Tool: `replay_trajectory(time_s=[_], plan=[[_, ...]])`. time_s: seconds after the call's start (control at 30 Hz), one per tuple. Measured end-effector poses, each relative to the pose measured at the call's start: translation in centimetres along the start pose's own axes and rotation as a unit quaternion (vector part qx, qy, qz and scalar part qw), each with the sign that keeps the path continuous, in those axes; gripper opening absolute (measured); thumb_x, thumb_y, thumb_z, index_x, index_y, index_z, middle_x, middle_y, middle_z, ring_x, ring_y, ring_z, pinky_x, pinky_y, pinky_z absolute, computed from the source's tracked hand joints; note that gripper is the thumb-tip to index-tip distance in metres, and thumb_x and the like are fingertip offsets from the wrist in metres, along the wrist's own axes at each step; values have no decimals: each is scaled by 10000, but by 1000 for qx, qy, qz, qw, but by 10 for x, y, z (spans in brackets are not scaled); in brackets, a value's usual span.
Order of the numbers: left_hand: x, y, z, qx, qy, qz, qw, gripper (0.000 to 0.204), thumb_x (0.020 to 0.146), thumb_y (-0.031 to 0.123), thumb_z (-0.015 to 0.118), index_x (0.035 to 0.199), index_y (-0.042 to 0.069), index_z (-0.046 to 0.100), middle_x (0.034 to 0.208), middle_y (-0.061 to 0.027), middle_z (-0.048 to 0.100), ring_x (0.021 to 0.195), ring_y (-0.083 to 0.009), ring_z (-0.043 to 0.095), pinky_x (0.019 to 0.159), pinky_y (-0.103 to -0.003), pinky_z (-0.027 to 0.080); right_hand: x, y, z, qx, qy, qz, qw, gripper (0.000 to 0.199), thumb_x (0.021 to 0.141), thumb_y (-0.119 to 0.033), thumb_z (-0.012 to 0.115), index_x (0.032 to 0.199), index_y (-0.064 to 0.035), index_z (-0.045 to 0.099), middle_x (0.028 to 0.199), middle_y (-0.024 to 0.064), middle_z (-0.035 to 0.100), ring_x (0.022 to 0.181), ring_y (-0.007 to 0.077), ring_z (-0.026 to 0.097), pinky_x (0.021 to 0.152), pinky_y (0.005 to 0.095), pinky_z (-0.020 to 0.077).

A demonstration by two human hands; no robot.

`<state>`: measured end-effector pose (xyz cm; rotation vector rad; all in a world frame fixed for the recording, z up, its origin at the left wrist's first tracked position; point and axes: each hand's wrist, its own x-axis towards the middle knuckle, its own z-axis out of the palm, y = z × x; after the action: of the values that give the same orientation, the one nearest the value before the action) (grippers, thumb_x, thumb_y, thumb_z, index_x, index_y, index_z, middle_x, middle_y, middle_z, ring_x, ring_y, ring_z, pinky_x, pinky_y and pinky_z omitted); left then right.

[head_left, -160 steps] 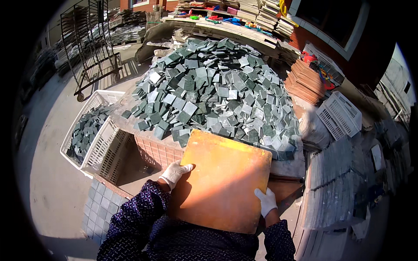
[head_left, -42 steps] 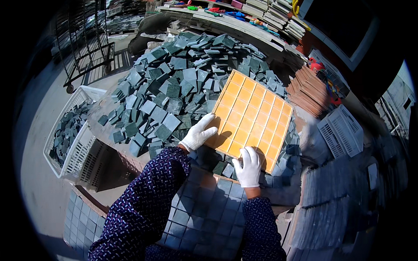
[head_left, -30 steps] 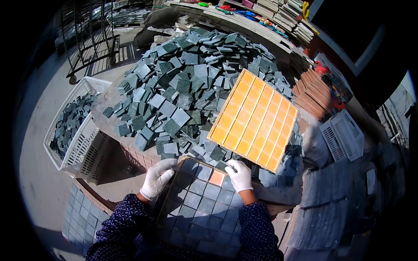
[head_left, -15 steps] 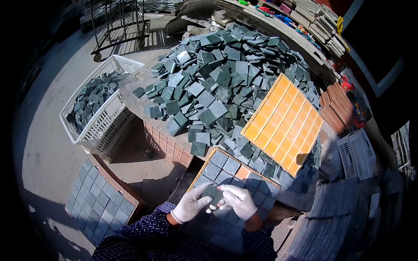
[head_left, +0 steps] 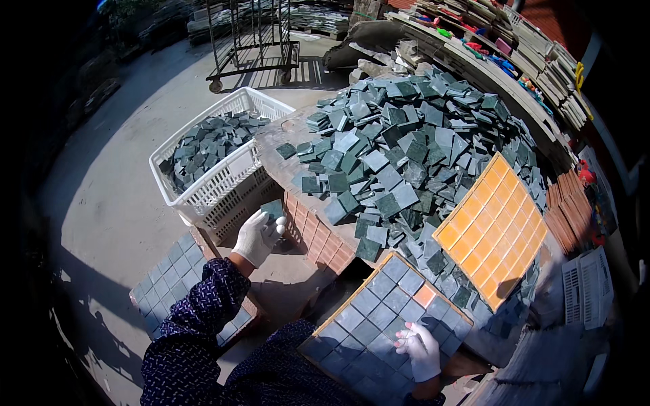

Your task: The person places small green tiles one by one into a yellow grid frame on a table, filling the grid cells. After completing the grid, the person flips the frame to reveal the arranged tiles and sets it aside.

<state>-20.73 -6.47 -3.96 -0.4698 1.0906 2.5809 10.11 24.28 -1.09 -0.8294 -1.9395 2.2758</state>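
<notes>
My left hand (head_left: 256, 239), in a white glove, reaches out to the left with its fingers bent. At its fingertips is a square dark green stone tile (head_left: 273, 208), close to the white crate. My right hand (head_left: 421, 350), also gloved, hovers over a framed grid of grey-blue tiles (head_left: 365, 314); its fingers are loosely bent and apart, with nothing seen in them. One cell of that grid shows orange (head_left: 424, 295) instead of grey.
A white crate (head_left: 177, 196) of tile pieces stands at left. A large heap of green tiles (head_left: 406, 155) covers the table, with a yellow grid tray (head_left: 494, 230) leaning on it. Another tiled panel (head_left: 166, 271) lies lower left. A wheeled metal rack (head_left: 257, 64) stands behind.
My hands have parted. The left has swung out left toward the crate with the tile; the right has let go of it and stays over the tile grid. The view has shifted left.
</notes>
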Motion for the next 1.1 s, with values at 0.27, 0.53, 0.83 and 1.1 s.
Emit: replay_trajectory(time_s=[0.27,0.53,0.83,1.1], plan=[[20,26,-2,78,-109,66,989,347,989,258,496,1272,58,505,1108,-89,617,930,-181,610,792,-298,519,65,0,38,-274,41,-183,943,260,842,-122,651,1077,-16,621,964,135,678,853,276,668,755,345,519],[-80,-126,-4,37,-95,-155,983,241,978,239,516,1152,76,551,970,-82,634,851,-189,629,739,-298,521,173,-22,114,-669,53,-257,695,654,747,-263,763,1288,-70,451,1317,123,471,1011,331,602,852,397,504],[-73,-97,-34,90,-73,-90,989,176,961,202,559,1083,77,540,918,-66,568,810,-177,589,690,-265,497,162,-20,71,-413,108,-352,833,278,901,-190,585,1167,-110,586,1072,166,638,976,371,609,815,418,500],[-89,-118,-46,130,-68,-157,977,187,955,237,568,1069,90,564,900,-26,586,778,-139,587,676,-241,477,112,-37,-62,-387,85,-211,894,260,879,-145,610,1117,-44,640,953,93,690,618,115,600,585,268,489]])
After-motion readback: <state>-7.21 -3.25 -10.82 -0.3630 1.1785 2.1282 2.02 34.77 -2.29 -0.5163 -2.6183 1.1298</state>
